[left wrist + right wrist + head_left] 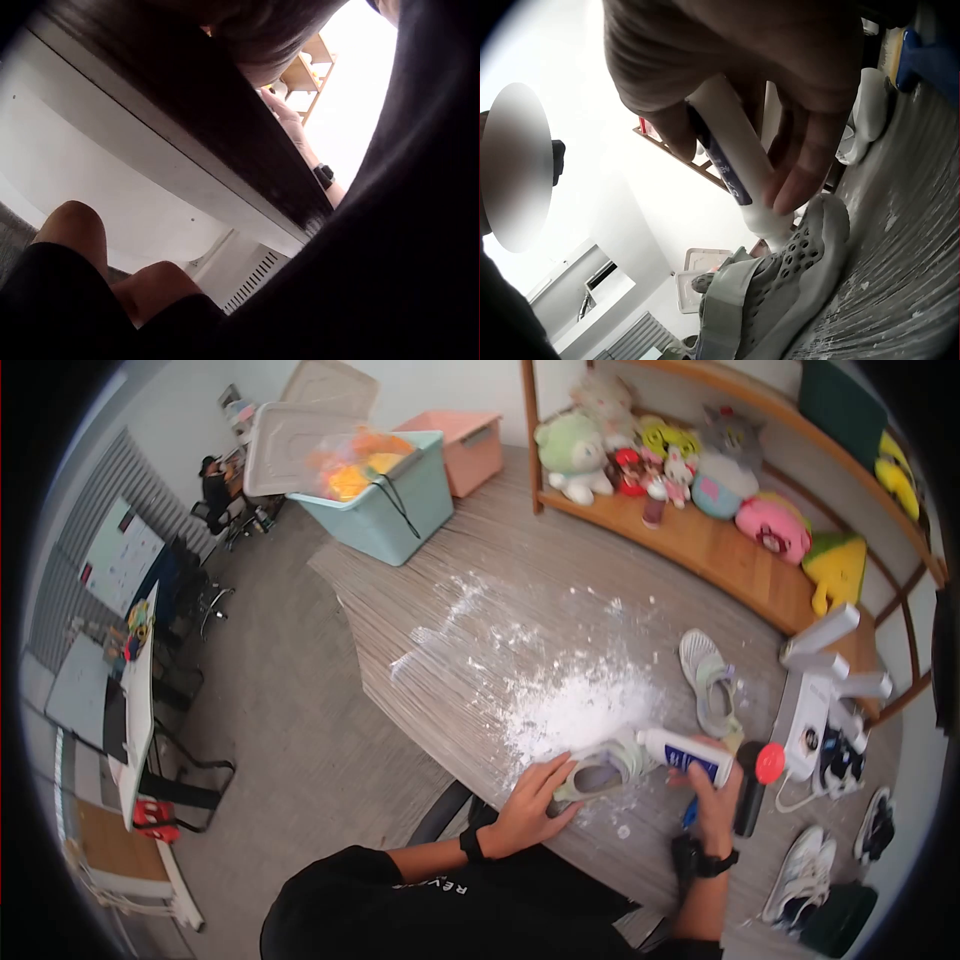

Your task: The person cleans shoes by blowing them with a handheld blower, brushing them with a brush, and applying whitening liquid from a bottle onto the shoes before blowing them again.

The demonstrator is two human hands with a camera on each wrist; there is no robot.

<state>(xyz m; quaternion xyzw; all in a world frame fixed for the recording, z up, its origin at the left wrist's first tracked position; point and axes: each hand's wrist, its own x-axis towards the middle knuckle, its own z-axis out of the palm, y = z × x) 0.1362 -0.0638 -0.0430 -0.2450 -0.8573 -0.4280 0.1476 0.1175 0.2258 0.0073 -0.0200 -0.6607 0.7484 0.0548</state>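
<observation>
On the table a pale grey-green shoe with a strap and a perforated toe (632, 755) is held at its heel by my left hand (533, 800). My right hand (712, 800) grips a white bottle with a dark blue label (665, 746), tilted so its narrow tip points at the shoe's toe. In the right wrist view, fingers and thumb wrap round the bottle (731, 142), and its tip is right at the toe of the shoe (780, 300). The left wrist view shows mostly the table edge (172, 150); the left hand's grip is hidden there.
White powder (580, 705) spreads over the table beyond the shoe. A similar shoe (700, 658) lies farther back. Close by my right hand are a black cylinder with a red top (750, 800) and a blue-handled tool (690, 813). More sneakers (800, 875) and a white device (805, 725) stand right.
</observation>
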